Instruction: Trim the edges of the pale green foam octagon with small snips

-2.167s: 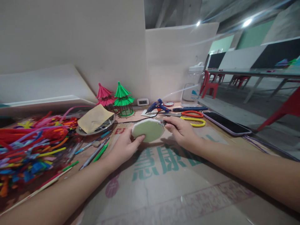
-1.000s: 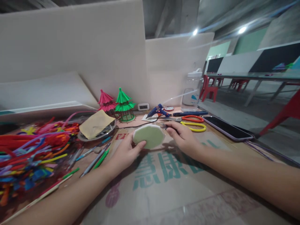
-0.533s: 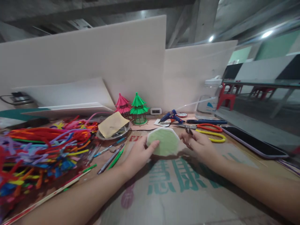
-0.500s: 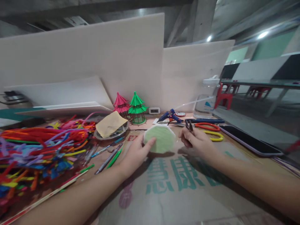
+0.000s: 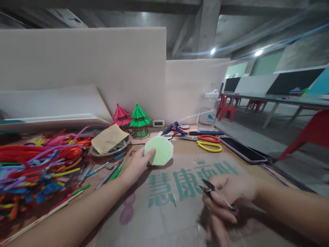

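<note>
My left hand [image 5: 138, 164] grips a pale green octagonal piece [image 5: 160, 151] with a white edge, thumb on top and fingers beneath. It is held above the cardboard, a little in front of the glue gun [image 5: 174, 128]. My right hand [image 5: 226, 199] is closer to me, on the right, partly blurred. It is closed around a pair of small snips [image 5: 208, 187], whose dark pointed blades stand apart and point left. Printed green characters show on the cardboard [image 5: 180, 219] between and below the hands.
Colourful pipe cleaners [image 5: 38, 164] heap on the left, beside a bowl [image 5: 123, 145] with a yellow sheet. Pink [image 5: 120, 115] and green [image 5: 140, 120] pavilion models stand behind. Scissors [image 5: 209, 146], a phone [image 5: 243, 150] and a clear bottle [image 5: 207, 111] lie or stand at the right.
My right hand has moved away from the green octagon, down and toward me, with the snips. The left hand still holds the octagon. The view has turned slightly right.
</note>
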`<state>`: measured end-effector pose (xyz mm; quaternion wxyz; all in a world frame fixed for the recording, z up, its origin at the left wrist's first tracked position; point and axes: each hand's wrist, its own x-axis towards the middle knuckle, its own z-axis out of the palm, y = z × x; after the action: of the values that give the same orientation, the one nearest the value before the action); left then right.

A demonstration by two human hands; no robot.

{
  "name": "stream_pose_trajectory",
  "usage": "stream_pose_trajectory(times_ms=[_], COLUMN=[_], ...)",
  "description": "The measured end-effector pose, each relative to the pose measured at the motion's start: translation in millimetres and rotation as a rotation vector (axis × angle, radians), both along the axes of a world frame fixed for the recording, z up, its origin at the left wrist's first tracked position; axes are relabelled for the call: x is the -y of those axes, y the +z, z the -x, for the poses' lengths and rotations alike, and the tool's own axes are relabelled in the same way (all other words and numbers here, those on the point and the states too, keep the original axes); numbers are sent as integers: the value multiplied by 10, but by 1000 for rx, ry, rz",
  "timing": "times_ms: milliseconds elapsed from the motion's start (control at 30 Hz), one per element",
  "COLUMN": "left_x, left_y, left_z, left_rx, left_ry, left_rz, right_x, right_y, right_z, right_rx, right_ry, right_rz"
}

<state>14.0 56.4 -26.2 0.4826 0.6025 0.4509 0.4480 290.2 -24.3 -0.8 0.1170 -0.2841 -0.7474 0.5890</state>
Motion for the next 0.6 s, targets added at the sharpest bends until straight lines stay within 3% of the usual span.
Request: stream_pose_trajectory(times_ms=[67, 133, 233, 300, 367, 433, 500, 600], left_x=[-10, -13, -7, -5, -12, -29, -47, -56], left_y=[-3, 0, 12, 15, 10, -3, -12, 3], left_z=[3, 4, 5, 10, 20, 32, 41, 39], left_rx=[8, 2, -21, -40, -67, -92, -104, -131], left_ry=[4, 18, 20, 18, 34, 43, 29, 25], left_rz=[-6, -27, -37, -37, -49, -62, -73, -97], right_x=[17, -44, -56, 41, 141, 146, 32, -171], right_y=[62, 96, 61, 12, -3, 48, 148, 245], right_z=[-25, -62, -64, -26, -6, -53, -186, -484], right_rx=[-33, 8, 38, 69, 79, 38, 21, 53], right_ry=[-161, -350, -441, -302, -47, 68, -73, -478], right_rz=[-42, -213, -383, -364, -223, -75, -129, -465])
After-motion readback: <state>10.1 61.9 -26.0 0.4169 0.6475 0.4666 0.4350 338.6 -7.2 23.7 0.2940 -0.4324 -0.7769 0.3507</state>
